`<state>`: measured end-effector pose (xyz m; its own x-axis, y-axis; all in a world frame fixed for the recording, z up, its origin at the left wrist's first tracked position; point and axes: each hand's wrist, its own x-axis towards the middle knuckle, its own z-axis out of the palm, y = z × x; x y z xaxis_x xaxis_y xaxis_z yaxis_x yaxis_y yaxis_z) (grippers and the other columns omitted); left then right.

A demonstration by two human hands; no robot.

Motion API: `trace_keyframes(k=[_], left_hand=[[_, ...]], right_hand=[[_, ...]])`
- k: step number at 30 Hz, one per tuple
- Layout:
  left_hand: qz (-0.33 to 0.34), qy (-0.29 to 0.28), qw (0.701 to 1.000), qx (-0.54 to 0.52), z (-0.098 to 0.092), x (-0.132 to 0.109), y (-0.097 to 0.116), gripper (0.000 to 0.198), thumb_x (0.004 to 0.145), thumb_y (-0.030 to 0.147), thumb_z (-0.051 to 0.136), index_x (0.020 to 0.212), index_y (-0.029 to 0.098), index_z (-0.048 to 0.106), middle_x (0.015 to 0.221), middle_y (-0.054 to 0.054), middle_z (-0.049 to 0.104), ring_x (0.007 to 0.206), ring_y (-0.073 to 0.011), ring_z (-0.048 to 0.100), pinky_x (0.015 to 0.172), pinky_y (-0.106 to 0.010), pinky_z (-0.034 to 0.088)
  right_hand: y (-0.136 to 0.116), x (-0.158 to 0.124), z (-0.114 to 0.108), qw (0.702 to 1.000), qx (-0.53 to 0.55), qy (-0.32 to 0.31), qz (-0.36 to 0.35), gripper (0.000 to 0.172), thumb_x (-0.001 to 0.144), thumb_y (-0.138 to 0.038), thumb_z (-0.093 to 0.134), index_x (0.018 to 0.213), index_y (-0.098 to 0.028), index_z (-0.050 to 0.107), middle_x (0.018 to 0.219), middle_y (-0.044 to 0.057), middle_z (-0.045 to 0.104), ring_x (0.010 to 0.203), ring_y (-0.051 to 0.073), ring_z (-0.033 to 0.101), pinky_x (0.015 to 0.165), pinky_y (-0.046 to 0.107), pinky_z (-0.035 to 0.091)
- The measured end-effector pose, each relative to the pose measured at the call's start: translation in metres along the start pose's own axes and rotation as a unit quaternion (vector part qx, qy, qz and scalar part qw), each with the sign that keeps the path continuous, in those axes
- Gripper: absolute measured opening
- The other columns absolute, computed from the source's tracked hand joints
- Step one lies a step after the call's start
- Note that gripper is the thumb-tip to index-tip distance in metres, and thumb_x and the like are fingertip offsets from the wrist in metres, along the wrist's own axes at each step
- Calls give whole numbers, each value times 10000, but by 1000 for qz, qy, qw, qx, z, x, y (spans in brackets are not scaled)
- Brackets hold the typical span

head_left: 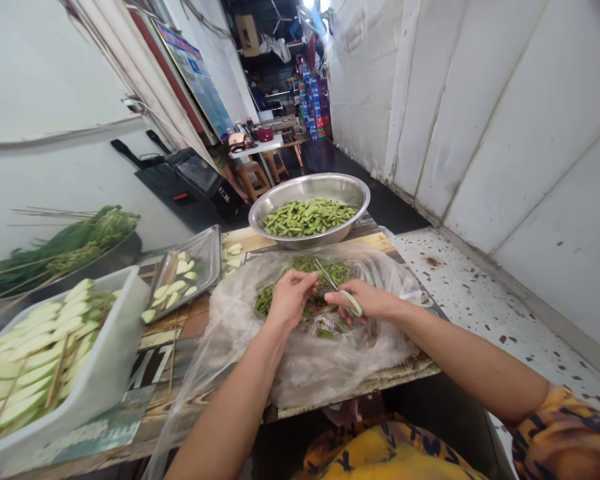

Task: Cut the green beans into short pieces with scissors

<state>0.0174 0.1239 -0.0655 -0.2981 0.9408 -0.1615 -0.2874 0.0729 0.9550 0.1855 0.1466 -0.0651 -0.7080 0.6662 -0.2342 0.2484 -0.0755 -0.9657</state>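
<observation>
My right hand [357,299] is closed round the pale green handles of a pair of scissors [330,280], whose blades point up and to the left. Beside the blades, my left hand [291,293] pinches a small green edamame pod [321,275] at its fingertips. Both hands are over a clear plastic bag [380,273], spread open on the table with a heap of green pods [265,299] and trimmings inside. Behind the bag stands a steel bowl [325,239] filled with more edamame pods [307,217].
At the left, a white tub [115,320] holds skewered pale green slices, with leafy greens [75,240] in a dark bowl behind. A metal tray [211,257] bears cut slices and sticks. The wooden table [190,393] ends close to my lap.
</observation>
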Motion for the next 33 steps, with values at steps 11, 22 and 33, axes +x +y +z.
trace_keyframes(k=[11, 22, 33], left_hand=[[-15, 5, 999, 42, -1, -2, 3, 393, 459, 332, 819, 592, 146, 500, 568, 5, 593, 552, -84, 541, 578, -227, 439], [417, 178, 836, 309, 21, 65, 115, 208, 720, 166, 504, 912, 135, 576, 904, -56, 621, 836, -160, 602, 837, -336, 464], [222, -56, 563, 794, 6, 48, 74, 155, 738, 287, 569, 731, 179, 681, 734, -117, 664, 798, -268, 621, 761, -340, 442]], right_hand=[[-2, -1, -2, 998, -23, 47, 18, 485, 692, -599, 653, 598, -138, 538, 410, -45, 454, 341, 67, 420, 310, 175, 270], [-8, 8, -31, 945, 64, 308, -85, 379, 756, -534, 589, 644, -181, 509, 517, -18, 508, 413, 103, 480, 379, 213, 335], [-5, 11, -35, 940, 55, 314, -123, 308, 769, -470, 584, 685, -181, 521, 546, -25, 497, 447, 103, 493, 437, 211, 413]])
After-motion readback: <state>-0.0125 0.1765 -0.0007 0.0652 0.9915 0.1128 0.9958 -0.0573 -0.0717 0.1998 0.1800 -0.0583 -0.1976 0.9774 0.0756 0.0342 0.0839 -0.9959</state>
